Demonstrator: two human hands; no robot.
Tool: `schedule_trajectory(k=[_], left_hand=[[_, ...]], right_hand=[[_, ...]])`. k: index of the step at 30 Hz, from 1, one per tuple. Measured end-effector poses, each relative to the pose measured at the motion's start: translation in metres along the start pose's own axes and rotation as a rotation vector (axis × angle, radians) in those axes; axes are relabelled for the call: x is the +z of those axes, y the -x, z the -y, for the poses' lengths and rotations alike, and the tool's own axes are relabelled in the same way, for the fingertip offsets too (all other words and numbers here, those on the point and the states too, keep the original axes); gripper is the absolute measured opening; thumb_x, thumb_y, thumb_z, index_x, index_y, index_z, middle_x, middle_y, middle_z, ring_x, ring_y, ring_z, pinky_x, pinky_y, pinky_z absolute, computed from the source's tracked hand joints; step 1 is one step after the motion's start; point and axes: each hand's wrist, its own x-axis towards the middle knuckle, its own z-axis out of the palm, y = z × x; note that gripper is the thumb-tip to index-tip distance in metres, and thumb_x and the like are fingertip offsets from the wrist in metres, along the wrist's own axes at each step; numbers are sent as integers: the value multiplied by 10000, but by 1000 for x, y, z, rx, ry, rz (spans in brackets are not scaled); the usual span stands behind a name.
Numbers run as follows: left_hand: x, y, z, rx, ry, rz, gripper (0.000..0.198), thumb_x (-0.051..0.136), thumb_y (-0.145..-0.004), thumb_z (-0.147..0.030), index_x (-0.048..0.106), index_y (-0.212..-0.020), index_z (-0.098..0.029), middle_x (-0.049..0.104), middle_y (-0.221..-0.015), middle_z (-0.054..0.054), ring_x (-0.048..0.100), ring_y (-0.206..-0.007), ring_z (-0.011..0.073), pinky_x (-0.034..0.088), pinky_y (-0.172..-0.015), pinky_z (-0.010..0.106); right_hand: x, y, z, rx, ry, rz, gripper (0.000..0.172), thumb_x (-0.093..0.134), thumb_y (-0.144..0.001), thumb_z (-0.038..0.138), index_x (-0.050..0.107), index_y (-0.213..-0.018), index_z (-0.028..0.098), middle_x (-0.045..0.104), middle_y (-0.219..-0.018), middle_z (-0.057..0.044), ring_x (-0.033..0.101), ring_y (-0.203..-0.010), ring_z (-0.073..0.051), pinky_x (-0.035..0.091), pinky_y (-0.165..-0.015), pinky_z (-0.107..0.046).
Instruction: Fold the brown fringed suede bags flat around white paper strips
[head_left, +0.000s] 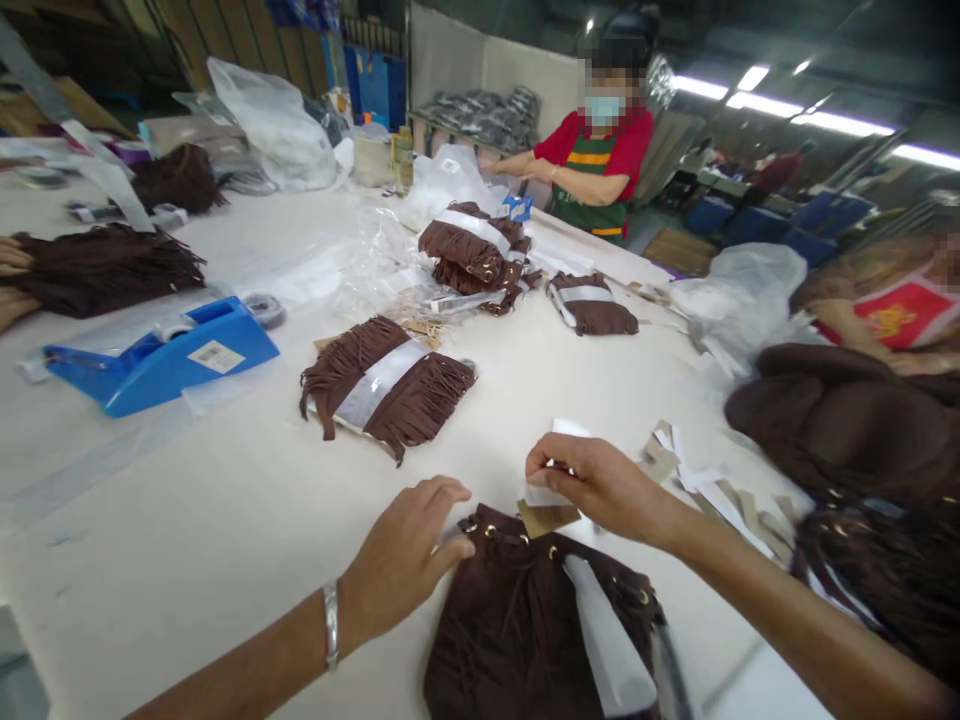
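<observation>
A dark brown drawstring bag (510, 620) with gold eyelets lies in front of me, a white paper-like strip (611, 640) along its right part. My right hand (600, 480) is closed in a pinch on a white paper slip (544, 496) just above the bag's top edge. Below those fingers a tan card (549, 519) overlaps the edge; whether it is joined to the slip I cannot tell. At the bag's upper left corner is my left hand (409, 545), thumb and fingers apart with nothing held between them.
A fringed brown bundle (390, 385) with a white band lies ahead, beside a blue tape dispenser (169, 350). More banded bundles (472, 245) are stacked farther back. Paper strips (720, 490) and dark brown bags (840, 420) are at right. Co-workers (600, 170) stand around the table.
</observation>
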Motion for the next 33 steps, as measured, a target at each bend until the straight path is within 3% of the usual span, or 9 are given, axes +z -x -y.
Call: schedule_trajectory(k=[4,9,11,16,18,22,27,33], left_hand=[[20,7,25,102,-347,76,189,571,-893,-241,584,-1080,-218,629,-1025,46,553,-1056,236,357,-1056,521],[40,10,43,221,-541,4,236,468,-916,-130,592,-1113,-169,631,-967,58,581,-990,206,368,-1069,481],[43,11,47,261,-566,-48,240,466,-914,-122,596,-1115,-145,634,-975,66,580,-991,209,370,-1071,481],[42,11,50,282,-568,-140,205,484,-917,-131,616,-1073,-140,642,-955,52,574,-1007,202,326,-1114,492],[42,9,51,285,-556,-149,194,492,-916,-136,620,-1061,-142,642,-945,46,573,-1005,197,324,-1118,486],[41,8,52,284,-535,-140,193,505,-905,-128,619,-1060,-145,642,-951,39,571,-1012,195,320,-1125,486],[41,8,52,280,-534,-137,205,503,-905,-132,619,-1072,-151,645,-951,46,574,-1013,200,335,-1116,495],[40,9,52,279,-522,-127,195,511,-902,-133,619,-1063,-144,640,-948,44,567,-1014,199,328,-1118,499]], right_hand=[[23,-26,-10,-111,-23,141,178,461,-844,73,597,-873,184,614,-834,8,546,-747,-105,380,-682,-204],[47,-47,-15,-110,-11,258,161,438,-880,90,564,-871,190,611,-731,14,553,-667,-107,357,-633,-202],[50,-50,-18,-101,-28,286,164,423,-903,111,561,-909,198,617,-697,23,564,-646,-109,363,-639,-205],[56,-53,-24,-124,-9,298,154,449,-912,130,574,-909,219,632,-710,50,582,-642,-98,382,-859,-277],[58,-53,-24,-129,4,305,149,451,-916,142,578,-899,219,642,-733,44,590,-659,-103,380,-878,-287],[60,-54,-24,-158,26,317,147,442,-919,145,569,-904,219,652,-767,33,605,-706,-114,393,-848,-277],[59,-54,-22,-169,19,336,151,435,-910,122,556,-875,205,617,-747,21,568,-669,-106,386,-656,-202],[60,-53,-18,-207,61,353,141,443,-906,100,542,-892,199,611,-787,12,560,-702,-105,377,-650,-199]])
